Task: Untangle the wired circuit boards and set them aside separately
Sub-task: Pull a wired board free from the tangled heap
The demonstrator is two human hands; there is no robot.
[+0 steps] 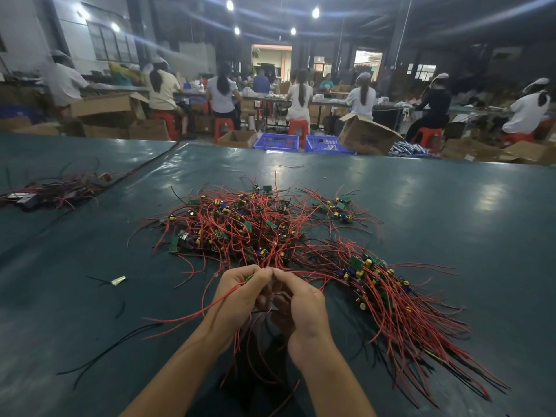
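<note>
Red wires (228, 291) are being pinched by right hand (298, 302), left hand (240, 293) pinching a board (249, 277). Tugging is risking dragging the twelve-o'clock tangle (240, 224).

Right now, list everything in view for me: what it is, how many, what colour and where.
tangled pile: one, red wires, green boards, table centre
aligned bundle: one, red, right of hands
far pile: one, dark red, far left
foil scrap: one, silvery, left of hands
table: one, dark green
crates: two, blue, behind table
stools: several, red, background
seated people: several, backs turned, background
left hand: pinches held board, green
right hand: fingers pinch its red wires
</note>
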